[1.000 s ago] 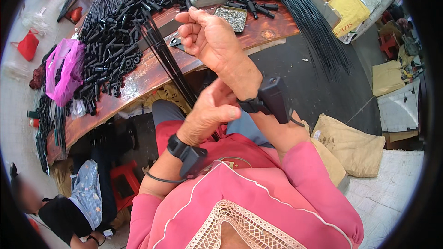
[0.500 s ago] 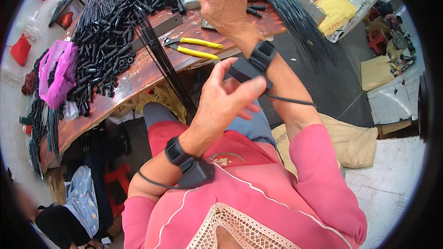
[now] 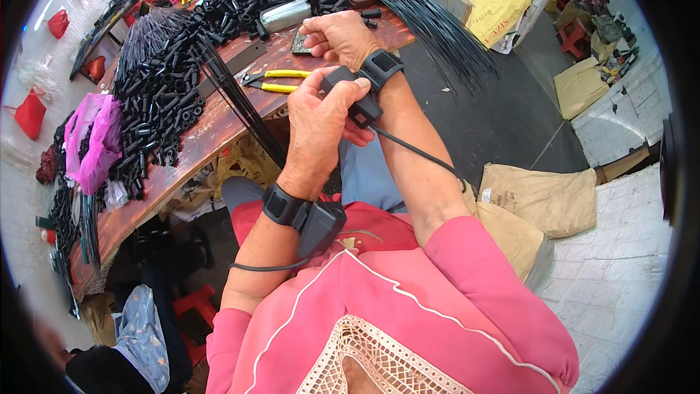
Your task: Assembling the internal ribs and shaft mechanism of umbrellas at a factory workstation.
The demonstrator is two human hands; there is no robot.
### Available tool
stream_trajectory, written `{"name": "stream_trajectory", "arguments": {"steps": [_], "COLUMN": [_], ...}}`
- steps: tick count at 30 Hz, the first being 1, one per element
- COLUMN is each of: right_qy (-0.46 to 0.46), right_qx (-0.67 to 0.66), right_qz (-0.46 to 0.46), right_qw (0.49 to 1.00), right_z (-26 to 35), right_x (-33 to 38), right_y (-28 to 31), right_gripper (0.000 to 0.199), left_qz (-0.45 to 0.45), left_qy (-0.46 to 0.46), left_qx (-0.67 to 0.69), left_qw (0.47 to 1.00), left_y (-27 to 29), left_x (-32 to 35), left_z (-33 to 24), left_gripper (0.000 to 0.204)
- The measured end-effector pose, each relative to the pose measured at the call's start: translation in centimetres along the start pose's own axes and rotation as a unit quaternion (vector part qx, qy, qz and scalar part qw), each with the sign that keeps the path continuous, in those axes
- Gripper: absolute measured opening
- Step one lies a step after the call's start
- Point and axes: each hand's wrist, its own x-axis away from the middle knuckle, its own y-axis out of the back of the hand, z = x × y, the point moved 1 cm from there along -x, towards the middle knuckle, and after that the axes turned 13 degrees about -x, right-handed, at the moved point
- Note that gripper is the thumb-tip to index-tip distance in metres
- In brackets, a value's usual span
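My left hand point(image 3: 315, 118) is closed round a small black box point(image 3: 351, 96) on the strap at my right wrist, thumb on top. A black cable point(image 3: 419, 152) runs from the box along my right forearm. My right hand point(image 3: 343, 35) hangs over the table's edge, fingers loosely bent and apart, holding nothing. Near its fingertips lies a small dark metal-edged block point(image 3: 300, 44). Yellow-handled pliers point(image 3: 286, 74) rest on the table, partly behind my left hand. A similar black strap and box point(image 3: 321, 226) sits on my left wrist.
The wooden table point(image 3: 219, 120) bears a heap of black tubular parts point(image 3: 157, 91) and bundles of thin black rods point(image 3: 430, 22). A pink plastic bag point(image 3: 93, 142) lies at left. Sacks point(image 3: 539, 201) stand on the floor at right. Two other people are nearby, far left and lower left.
My left hand has gone from loosely spread beside the wrist box to gripping it. My right hand has shifted left and down, its fingers turned toward the left. The view has shifted a little.
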Motion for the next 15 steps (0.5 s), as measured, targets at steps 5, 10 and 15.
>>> {"name": "stream_trajectory", "arguments": {"steps": [5,10,15], "right_qy": [-0.07,-0.054,-0.067], "right_qx": [-0.26,-0.376,-0.385], "right_qz": [0.042,0.086,0.105], "right_qw": [0.962,0.921,0.915], "right_z": [-0.6,-0.9,-1.3], "right_x": [0.5,-0.6,0.0], "right_y": [-1.4,-2.0,-3.0], "right_gripper": [0.02,0.018,0.019], "left_qz": [0.005,0.024,0.055], "left_qy": [-0.006,-0.027,-0.03], "left_qx": [0.007,0.002,0.046], "left_qw": [1.0,0.999,0.997], "left_y": [1.6,3.0,3.8], "left_x": [0.0,-0.1,-0.1], "left_z": [0.6,2.9,4.4], "left_gripper": [0.036,0.042,0.046]}}
